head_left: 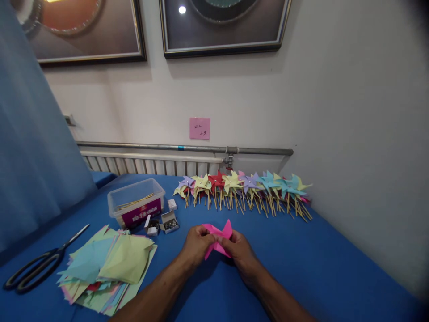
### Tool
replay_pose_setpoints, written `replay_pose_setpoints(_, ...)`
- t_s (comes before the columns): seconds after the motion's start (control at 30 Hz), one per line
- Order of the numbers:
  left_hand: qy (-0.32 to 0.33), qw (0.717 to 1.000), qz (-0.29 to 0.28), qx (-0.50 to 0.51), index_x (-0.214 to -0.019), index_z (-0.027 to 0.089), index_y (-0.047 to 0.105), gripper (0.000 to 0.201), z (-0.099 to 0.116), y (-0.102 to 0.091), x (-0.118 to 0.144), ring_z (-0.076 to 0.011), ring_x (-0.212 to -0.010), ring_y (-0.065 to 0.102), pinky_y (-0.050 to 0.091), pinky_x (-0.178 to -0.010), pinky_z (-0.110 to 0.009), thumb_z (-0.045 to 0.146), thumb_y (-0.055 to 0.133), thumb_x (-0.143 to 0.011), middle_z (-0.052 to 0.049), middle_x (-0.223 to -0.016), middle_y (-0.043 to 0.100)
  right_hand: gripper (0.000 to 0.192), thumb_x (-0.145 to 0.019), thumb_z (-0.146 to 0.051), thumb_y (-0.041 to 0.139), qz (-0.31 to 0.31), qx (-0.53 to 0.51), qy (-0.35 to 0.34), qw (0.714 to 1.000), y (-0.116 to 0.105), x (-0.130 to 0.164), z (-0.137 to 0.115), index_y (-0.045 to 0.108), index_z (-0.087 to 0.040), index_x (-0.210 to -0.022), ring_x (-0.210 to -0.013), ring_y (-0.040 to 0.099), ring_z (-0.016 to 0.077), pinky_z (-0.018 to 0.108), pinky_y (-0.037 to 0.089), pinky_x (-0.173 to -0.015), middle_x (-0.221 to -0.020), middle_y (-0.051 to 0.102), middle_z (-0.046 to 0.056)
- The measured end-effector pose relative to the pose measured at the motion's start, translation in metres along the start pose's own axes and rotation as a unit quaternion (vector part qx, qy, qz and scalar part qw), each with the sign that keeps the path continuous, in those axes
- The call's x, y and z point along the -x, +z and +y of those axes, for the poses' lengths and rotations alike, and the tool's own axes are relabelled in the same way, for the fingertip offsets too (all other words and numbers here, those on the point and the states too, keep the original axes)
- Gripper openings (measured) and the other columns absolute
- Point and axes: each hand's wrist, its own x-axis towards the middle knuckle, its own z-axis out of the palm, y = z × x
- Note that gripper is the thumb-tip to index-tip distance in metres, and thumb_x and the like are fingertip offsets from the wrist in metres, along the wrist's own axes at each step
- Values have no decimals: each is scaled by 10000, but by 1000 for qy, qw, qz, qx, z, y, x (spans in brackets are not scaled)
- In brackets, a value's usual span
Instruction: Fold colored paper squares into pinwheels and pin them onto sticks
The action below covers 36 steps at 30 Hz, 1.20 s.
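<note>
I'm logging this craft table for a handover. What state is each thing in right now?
pink paper: partly folded, pinched between both hands.
left hand: closed on the pink paper.
right hand: closed on the pink paper.
pinwheels: finished, lying in a row along the wall.
plastic tub: lid off, sticks inside.
small boxes: open, small pins inside.
scissors: closed, lying flat.
paper stack: loose, fanned out.

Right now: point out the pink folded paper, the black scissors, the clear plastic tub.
Pink folded paper [221, 232], head view, upper flap.
Black-handled scissors [35, 268], head view, handle loops.
Clear plastic tub [134, 187], head view, far rim.
</note>
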Motion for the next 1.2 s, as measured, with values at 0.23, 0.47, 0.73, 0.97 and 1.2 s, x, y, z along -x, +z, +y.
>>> replay_pose_setpoints(0.23, -11, 1000, -8, -8, -565, 141, 575, 219, 5, -1, 2, -90, -453, 431, 327, -493, -236, 304, 722, -568, 16, -491, 527, 423, -678, -502, 791, 0, -5, -15, 1000, 1, 3, -1, 678, -142, -868, -590, 536, 128, 244, 397, -572, -687, 653, 4)
replay_pose_setpoints(0.47, -5, 1000, -12, -20, -605, 120, 624, 294, 9, -2, 3, -102, -477, 449, 324, -498, -240, 381, 756, -579, 2, -515, 557, 382, -679, -495, 784, 9, 11, -14, 1000, -1, 1, 2, 629, -158, -769, -558, 474, 105, 236, 343, -554, -629, 590, -26)
replay_pose_setpoints(0.73, 4, 999, -42, -3, -665, 114, 663, 280, 12, -1, 5, -116, -513, 489, 348, -535, -247, 376, 743, -606, -10, -556, 591, 369, -688, -464, 777, 5, -7, -13, 1000, 1, 3, 1, 646, -156, -842, -585, 495, 117, 244, 367, -581, -657, 601, -21)
replay_pose_setpoints(0.97, -5, 999, -10, -38, -588, 143, 599, 221, 5, -2, 0, -96, -468, 430, 316, -493, -239, 327, 716, -552, 22, -502, 532, 346, -663, -449, 795, 34, -1, -4, 999, 4, 4, -3, 617, -167, -756, -548, 455, 99, 233, 337, -545, -616, 567, -41)
replay_pose_setpoints(1.2, 8, 996, 12, -86, -562, 167, 533, 200, -2, -4, -3, -88, -458, 396, 289, -470, -234, 310, 673, -573, 40, -484, 482, 400, -588, -476, 824, 35, 8, 17, 999, 3, -1, -1, 593, -171, -707, -506, 380, 83, 235, 301, -526, -551, 497, -67)
